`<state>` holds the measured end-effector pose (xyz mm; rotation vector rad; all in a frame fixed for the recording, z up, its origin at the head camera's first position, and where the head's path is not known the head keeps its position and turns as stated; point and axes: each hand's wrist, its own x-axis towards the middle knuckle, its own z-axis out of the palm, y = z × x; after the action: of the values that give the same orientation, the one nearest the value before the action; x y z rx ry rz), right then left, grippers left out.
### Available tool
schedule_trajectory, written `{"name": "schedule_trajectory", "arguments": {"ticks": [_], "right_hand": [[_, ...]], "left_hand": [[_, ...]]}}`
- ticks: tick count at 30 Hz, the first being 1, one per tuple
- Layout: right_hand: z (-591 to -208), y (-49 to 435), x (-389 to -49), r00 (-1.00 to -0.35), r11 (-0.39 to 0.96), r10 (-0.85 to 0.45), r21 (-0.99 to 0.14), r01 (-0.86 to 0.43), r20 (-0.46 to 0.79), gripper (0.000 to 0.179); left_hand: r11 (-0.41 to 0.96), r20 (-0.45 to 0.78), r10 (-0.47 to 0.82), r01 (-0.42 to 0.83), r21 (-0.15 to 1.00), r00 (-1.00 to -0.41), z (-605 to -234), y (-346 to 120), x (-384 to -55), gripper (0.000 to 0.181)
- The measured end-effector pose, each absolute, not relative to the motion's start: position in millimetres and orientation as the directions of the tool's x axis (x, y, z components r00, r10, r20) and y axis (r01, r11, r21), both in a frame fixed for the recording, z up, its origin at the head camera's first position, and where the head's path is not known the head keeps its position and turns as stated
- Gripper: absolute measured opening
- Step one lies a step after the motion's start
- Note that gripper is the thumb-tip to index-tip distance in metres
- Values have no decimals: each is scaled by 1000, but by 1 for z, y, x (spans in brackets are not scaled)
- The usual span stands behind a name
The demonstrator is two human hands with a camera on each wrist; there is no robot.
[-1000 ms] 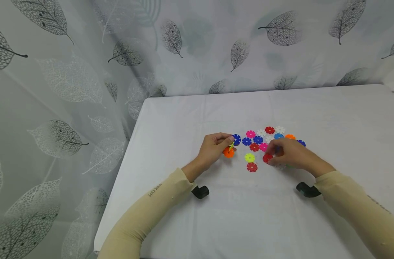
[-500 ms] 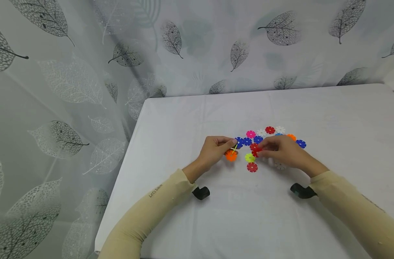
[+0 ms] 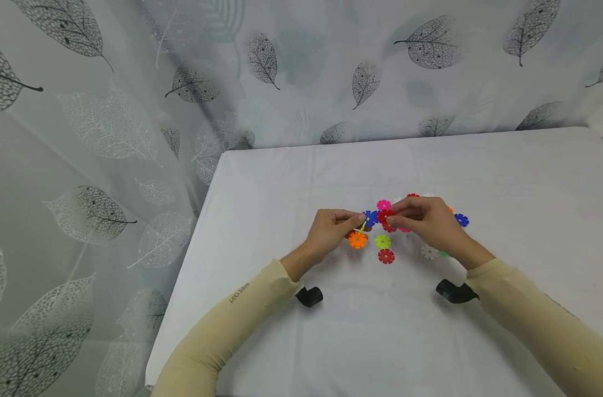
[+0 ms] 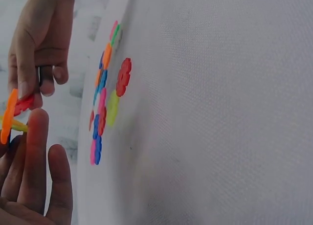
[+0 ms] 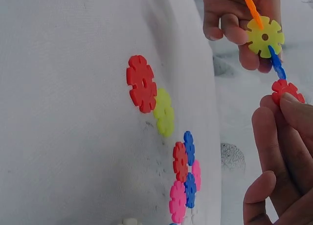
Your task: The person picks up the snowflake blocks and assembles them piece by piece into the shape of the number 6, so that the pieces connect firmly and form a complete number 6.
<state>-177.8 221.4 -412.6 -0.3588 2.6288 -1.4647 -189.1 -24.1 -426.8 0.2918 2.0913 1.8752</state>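
Observation:
My left hand (image 3: 333, 231) pinches a small chain of notched plastic discs held above the table. In the right wrist view that chain runs from an orange disc (image 5: 252, 9) through a yellow disc (image 5: 265, 36) to a blue disc (image 5: 277, 63). Between thumb and fingers, my right hand (image 3: 432, 220) pinches a red disc (image 5: 286, 91). Its edge meets the blue disc's edge, and the two stand at an angle to each other. The left wrist view shows the orange disc (image 4: 9, 116) edge-on, with the red disc (image 4: 23, 105) close beside it.
Loose discs lie on the white-covered table (image 3: 371, 336) below the hands. A yellow one (image 3: 382, 241) and a red one (image 3: 386, 256) lie nearest. Behind the table hangs a leaf-patterned curtain (image 3: 301, 71). Black wrist mounts (image 3: 308, 296) jut out beneath both sleeves.
My right hand has picked the red disc up off the table and carried it left and away from me to the blue disc. My left hand has shifted slightly right with its chain.

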Motion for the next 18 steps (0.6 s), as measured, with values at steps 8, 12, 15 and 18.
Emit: {"name": "schedule_trajectory", "arguments": {"ticks": [8,12,15,18], "right_hand": [[-415,219,-178,-956,463,-284,-863,-201,70,25],[-414,219,-177,-947,463,-297,-848,-258,126,21],[-413,218,-176,-940,481,-300,-826,-294,159,17],[-412,216,-175,-940,503,-294,-808,-308,175,15]], "left_hand": [[128,-103,354,-61,990,-930,-426,-24,-188,24],[119,-106,354,-67,991,-929,-425,-24,-187,24],[116,-111,352,-75,990,-929,-424,-25,-187,24],[115,-118,348,-82,990,-930,-424,-25,-187,24]]}}
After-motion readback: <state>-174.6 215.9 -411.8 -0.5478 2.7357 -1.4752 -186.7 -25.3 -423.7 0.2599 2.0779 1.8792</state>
